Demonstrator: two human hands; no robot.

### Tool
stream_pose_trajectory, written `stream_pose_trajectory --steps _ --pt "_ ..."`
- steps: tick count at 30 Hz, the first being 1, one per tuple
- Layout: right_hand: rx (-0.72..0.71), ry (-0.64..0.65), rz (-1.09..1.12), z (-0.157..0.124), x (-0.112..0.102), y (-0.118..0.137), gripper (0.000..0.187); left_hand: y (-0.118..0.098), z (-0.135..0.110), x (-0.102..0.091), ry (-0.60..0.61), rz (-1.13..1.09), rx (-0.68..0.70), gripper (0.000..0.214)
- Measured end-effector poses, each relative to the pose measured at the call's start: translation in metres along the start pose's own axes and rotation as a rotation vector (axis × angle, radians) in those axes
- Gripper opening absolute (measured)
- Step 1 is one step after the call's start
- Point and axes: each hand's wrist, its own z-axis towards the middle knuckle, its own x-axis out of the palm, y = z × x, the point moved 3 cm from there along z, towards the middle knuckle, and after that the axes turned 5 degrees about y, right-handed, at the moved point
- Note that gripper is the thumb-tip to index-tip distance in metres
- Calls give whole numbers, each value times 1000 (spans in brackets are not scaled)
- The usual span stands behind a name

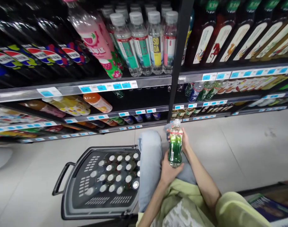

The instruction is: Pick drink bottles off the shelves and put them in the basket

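A clear plastic bottle with a white cap and a green and red label (175, 146) stands nearly upright above my lap. My left hand (169, 171) is wrapped round its lower part, the thumb side at its base. From the right and behind, my right hand (185, 140) grips the bottle's upper part, with some fingertips showing at its left side. To the left of my knee, a grey shopping basket (83, 206) holds several bottles with white caps (119, 178).
Shelves ahead carry soda bottles (144, 47), cola bottles (51, 53), a pink bottle (94, 37) and dark drink bottles (221, 37). A lower shelf holds an orange drink bottle (98, 102). The tiled floor (252, 142) extends to the right. The basket's handle (61, 179) sticks out leftward.
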Motion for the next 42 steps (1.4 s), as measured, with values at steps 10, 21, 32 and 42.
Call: stream_pose_trajectory --steps 10,21,32,42 --pt "6 -64 30 6 2 0 60 4 1 15 -40 -38 -36 81" --pt "-18 -21 -42 -6 -9 6 48 15 3 10 174 -188 -30 70" --pt "-79 -98 -211 7 -6 -13 37 23 8 -8 -104 169 -31 76" --pt "-6 -90 -138 3 8 -9 40 27 8 -12 -30 -104 -71 56"
